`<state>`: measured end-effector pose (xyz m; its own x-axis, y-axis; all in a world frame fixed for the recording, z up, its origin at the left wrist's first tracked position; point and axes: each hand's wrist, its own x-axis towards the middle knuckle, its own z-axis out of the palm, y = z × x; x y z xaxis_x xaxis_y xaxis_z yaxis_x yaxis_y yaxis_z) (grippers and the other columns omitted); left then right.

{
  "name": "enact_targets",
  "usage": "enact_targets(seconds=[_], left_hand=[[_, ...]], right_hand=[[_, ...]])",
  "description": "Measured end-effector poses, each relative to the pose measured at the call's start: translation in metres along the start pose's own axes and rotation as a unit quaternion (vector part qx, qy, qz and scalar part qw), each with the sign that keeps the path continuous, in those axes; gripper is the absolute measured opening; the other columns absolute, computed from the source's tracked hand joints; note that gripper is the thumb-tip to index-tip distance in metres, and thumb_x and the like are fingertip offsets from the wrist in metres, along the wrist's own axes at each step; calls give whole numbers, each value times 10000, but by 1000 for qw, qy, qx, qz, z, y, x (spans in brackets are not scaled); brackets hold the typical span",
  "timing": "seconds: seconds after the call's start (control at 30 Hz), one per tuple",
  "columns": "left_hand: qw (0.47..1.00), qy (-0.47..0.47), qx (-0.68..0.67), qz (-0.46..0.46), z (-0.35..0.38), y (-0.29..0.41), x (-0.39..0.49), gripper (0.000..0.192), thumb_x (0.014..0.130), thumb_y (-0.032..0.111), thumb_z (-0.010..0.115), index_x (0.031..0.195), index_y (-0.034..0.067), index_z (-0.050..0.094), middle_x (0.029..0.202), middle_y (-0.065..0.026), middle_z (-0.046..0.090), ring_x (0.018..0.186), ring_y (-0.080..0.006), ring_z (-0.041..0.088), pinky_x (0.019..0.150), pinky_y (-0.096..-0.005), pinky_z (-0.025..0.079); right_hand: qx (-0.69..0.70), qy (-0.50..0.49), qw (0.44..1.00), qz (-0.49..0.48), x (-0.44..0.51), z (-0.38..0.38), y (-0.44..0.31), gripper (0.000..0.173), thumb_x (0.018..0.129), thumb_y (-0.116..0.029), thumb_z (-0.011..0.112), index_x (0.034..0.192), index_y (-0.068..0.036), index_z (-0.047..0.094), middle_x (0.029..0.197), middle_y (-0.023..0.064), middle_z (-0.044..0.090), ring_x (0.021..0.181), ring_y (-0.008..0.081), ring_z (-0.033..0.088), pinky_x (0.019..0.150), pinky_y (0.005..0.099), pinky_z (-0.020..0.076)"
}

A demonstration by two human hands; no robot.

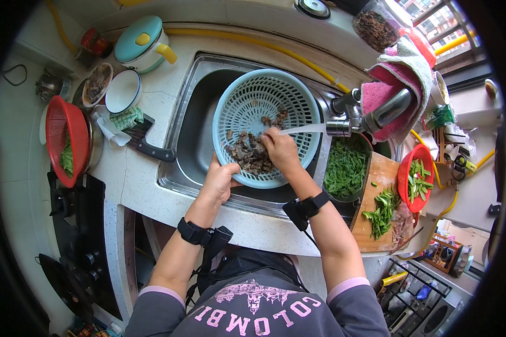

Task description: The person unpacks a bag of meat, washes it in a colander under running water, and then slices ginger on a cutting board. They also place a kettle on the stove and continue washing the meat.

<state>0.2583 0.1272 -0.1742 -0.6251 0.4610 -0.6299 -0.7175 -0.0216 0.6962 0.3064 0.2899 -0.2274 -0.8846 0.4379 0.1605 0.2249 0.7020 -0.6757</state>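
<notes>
My left hand (221,179) grips the near left rim of a light blue plastic colander (267,86), which is tilted above the stainless steel sink (198,113). Dark brown, chopped food pieces (251,156), perhaps meat or soaked mushrooms, lie low in the colander, with a few more farther up its wall. Inside it, my right hand (280,149) has its fingers curled down at the edge of the pieces. Its fingertips are partly hidden, so what they hold is unclear. Water (303,129) streams from the faucet (341,127) into the colander, just beyond my right hand.
Right of the colander are leafy greens (345,168) in a basin, a cutting board (364,229) with cut green peppers (381,212), and a red basket (405,189). A cleaver (154,149) lies on the left counter near a red colander (67,113). A pink towel (377,90) drapes the faucet.
</notes>
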Motion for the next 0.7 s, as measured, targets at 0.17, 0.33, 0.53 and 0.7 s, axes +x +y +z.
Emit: enact_targets(seconds=[0.17,0.33,0.53,0.7], left_hand=[[1000,-6,14,9,0,3,-3,605,651,-56,461,1235,-1,315,1048,-167,528,821,-266,613,587,-400,564],[1000,1,22,15,0,1,-7,631,646,-62,468,1249,21,299,1049,-164,522,805,-260,614,558,-386,563],[1000,-1,9,12,-2,-2,-8,631,641,-70,473,1243,24,308,1047,-161,522,799,-259,615,556,-384,562],[1000,-6,16,7,-1,-4,-10,584,649,-78,456,1208,28,327,1025,-147,516,783,-258,609,548,-367,563]], right_hand=[[192,-11,971,140,11,2,2,103,800,-111,574,846,-20,586,684,96,603,634,181,578,604,295,451],[356,-8,909,216,19,8,7,147,748,-28,569,886,-6,615,793,83,636,745,142,592,684,273,458],[167,-40,980,100,25,6,4,184,719,-75,606,894,-20,623,794,137,620,745,238,590,701,329,459],[53,128,986,91,47,21,-3,173,716,-101,631,863,-17,592,813,159,591,747,280,585,686,336,453]])
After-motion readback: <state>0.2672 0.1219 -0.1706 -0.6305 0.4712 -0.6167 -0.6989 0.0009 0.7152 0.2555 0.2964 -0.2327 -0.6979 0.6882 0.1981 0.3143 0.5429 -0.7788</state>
